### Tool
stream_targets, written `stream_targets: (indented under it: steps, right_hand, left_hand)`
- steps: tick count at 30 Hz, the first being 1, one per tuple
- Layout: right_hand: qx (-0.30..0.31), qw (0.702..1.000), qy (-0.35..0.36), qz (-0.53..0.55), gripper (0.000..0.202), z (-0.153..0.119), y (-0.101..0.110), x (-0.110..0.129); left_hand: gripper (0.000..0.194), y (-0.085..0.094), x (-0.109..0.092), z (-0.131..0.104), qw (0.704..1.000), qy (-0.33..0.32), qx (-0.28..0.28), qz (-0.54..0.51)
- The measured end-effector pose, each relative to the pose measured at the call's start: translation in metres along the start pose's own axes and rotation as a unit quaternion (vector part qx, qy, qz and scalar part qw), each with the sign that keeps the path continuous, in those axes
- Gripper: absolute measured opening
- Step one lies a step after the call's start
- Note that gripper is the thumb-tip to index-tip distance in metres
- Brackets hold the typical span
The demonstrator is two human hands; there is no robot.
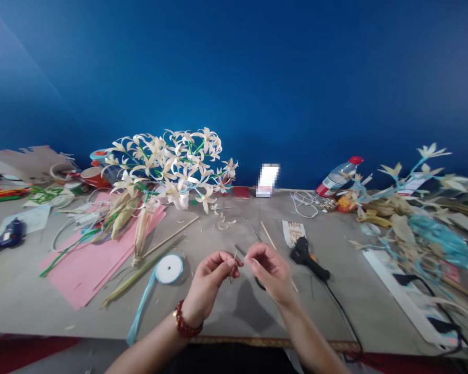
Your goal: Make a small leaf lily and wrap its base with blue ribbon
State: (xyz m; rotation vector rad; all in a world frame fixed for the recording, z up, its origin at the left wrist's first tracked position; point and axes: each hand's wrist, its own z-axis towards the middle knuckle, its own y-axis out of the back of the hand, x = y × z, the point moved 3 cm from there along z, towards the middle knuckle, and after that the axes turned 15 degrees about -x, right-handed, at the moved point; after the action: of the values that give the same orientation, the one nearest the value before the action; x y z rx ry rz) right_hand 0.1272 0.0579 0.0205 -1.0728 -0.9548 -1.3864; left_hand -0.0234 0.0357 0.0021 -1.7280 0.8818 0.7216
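Observation:
Above the middle of the grey table, my left hand (212, 278) is pinched on a small thin greenish strip (235, 255) whose exact kind is too small to make out. My right hand (271, 272) is close beside it, thumb and forefinger pressed together; whatever they hold is hidden or too fine to see. Partly under the right hand lies a dark tool (260, 283), perhaps scissors, mostly covered. Left of my hands is a roll of light blue ribbon (169, 268), its tail running to the table's front edge. A black glue gun (310, 259) rests to the right.
White artificial flowers (175, 161) stand at the back left, near pink paper sheets (78, 265) and dried husks (125, 215). A white power strip (407, 296), a plastic bottle (335, 179) and tangled blue material (440, 239) are on the right. The glue gun's cord (345, 314) hangs over the front edge.

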Motion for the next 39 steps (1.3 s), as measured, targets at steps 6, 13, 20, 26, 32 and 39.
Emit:
stream_targets:
  steps: [6, 13, 20, 26, 32, 39]
  right_hand:
    - [-0.024, 0.999, 0.033, -0.035, 0.009, -0.002, -0.004, 0.01]
    - [-0.027, 0.996, 0.054, -0.059, 0.007, -0.003, -0.005, 0.012]
    - [-0.03, 0.996, 0.045, -0.066, 0.007, -0.005, -0.006, 0.011]
    - [-0.03, 0.997, 0.042, -0.066, 0.007, -0.006, -0.006, 0.007]
    - [-0.036, 0.995, 0.046, -0.079, 0.008, -0.006, -0.005, 0.005]
    - [-0.036, 0.992, 0.069, -0.1, 0.008, -0.007, -0.006, 0.01]
  left_hand:
    - [0.015, -0.003, -0.002, -0.005, 0.998, -0.047, -0.009, 0.027]
    - [0.016, -0.003, -0.002, -0.006, 0.997, -0.064, -0.018, 0.046]
    - [0.015, -0.003, -0.002, -0.008, 0.996, -0.072, -0.022, 0.057]
    - [0.016, -0.002, -0.003, -0.01, 0.995, -0.075, -0.022, 0.061]
    - [0.016, -0.002, -0.002, -0.009, 0.995, -0.075, -0.021, 0.069]
    - [0.018, -0.002, -0.002, -0.008, 0.994, -0.08, -0.024, 0.074]
